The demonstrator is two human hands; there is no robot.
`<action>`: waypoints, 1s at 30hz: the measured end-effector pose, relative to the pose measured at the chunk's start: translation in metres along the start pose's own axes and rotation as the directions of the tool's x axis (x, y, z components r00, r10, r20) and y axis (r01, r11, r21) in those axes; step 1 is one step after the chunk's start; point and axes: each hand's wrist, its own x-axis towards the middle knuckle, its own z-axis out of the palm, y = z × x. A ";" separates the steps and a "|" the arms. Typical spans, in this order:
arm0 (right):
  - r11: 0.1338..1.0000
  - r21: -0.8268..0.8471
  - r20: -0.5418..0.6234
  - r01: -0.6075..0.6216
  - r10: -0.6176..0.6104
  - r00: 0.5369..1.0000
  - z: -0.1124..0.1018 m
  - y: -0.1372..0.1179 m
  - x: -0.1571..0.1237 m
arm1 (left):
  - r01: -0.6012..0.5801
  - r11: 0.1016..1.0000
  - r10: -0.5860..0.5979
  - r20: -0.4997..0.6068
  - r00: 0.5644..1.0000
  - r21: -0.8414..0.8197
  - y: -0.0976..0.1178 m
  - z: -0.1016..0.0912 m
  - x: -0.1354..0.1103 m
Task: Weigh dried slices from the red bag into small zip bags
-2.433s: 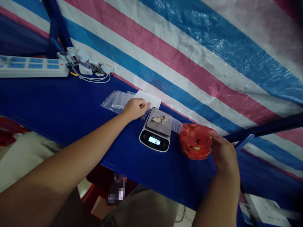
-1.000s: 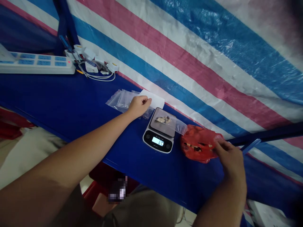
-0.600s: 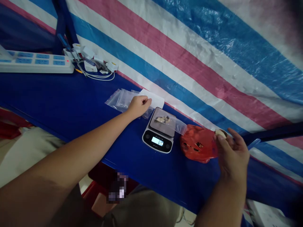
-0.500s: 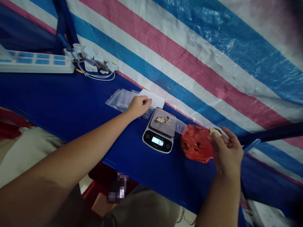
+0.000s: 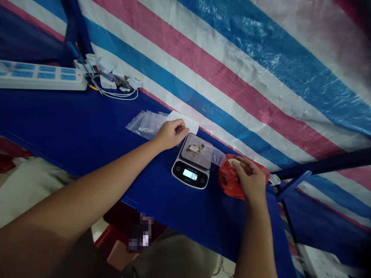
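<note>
A kitchen scale with a lit display stands on the blue table. On its weighing plate lies a clear zip bag with pale and dark dried pieces in it, the bag's end hanging over the right side. My right hand pinches a pale slice with a dark edge between thumb and fingers, over a red plastic bag. My left hand is loosely curled beside the scale's far left corner, above flat clear bags; nothing shows in its fingers.
A white paper lies behind my left hand. At the back left are a power strip and a heap of chargers and cables. A striped tarpaulin wall rises along the table's far edge. A white plug sits right of the red bag.
My right hand has moved left and in over the red bag, still pinching the slice. My left hand has shifted slightly toward the scale, its fingers a little looser.
</note>
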 end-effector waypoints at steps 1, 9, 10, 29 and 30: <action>1.000 0.010 -0.013 -0.020 0.020 1.000 0.001 0.002 0.001 | -0.012 1.000 0.012 0.032 0.999 0.001 0.003 0.000 -0.002; 0.993 0.087 0.051 -0.086 0.081 0.995 0.020 0.008 0.006 | -0.071 0.997 0.066 0.184 0.981 0.022 0.009 0.005 -0.006; 0.991 0.096 0.085 -0.092 0.084 0.993 0.022 0.008 0.007 | -0.077 0.997 0.071 0.192 0.979 0.024 0.009 0.006 -0.006; 0.759 -0.606 0.233 -0.237 0.454 0.860 -0.075 0.008 0.005 | 0.117 0.993 -0.115 -0.077 0.990 0.011 -0.007 0.004 0.006; 0.734 -0.657 0.241 -0.173 0.422 0.874 -0.077 0.011 0.005 | 0.122 0.992 -0.120 -0.068 0.990 0.018 -0.008 0.004 0.005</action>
